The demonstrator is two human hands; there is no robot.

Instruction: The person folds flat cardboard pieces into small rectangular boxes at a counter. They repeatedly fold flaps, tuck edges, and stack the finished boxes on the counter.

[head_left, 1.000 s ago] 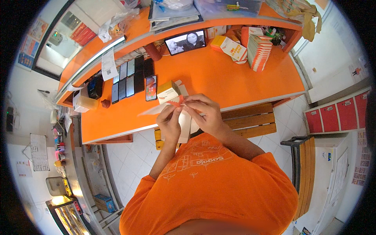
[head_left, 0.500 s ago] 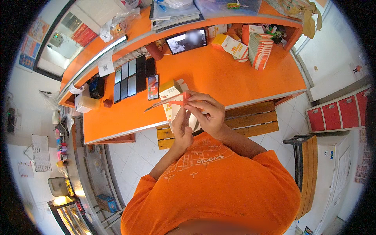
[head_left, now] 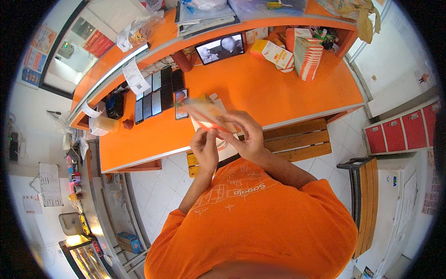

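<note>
Just past the front edge of the orange counter (head_left: 241, 93), both my hands grip a red, white and yellow paper carton (head_left: 209, 118), blurred by motion. My left hand (head_left: 205, 148) pinches its lower edge with thumb and fingers. Higher up and to the right, my right hand (head_left: 247, 135) has its fingers closed on the carton's right side. Another pale carton shows partly beneath, mostly hidden by the held one and my hands. Left of the carton lies a phone (head_left: 181, 110) with a lit screen.
Several dark phones (head_left: 157, 97) lie in rows on the left. A tablet (head_left: 220, 49) leans at the back. Yellow-and-white cartons (head_left: 274, 55) and a nested stack of cartons (head_left: 308, 59) stand back right. A slatted wooden bench (head_left: 297, 144) sits below the counter's edge.
The carton, seen edge-on before, has turned so its broad face shows. My left hand has shifted slightly left, and my right hand has moved a little with it.
</note>
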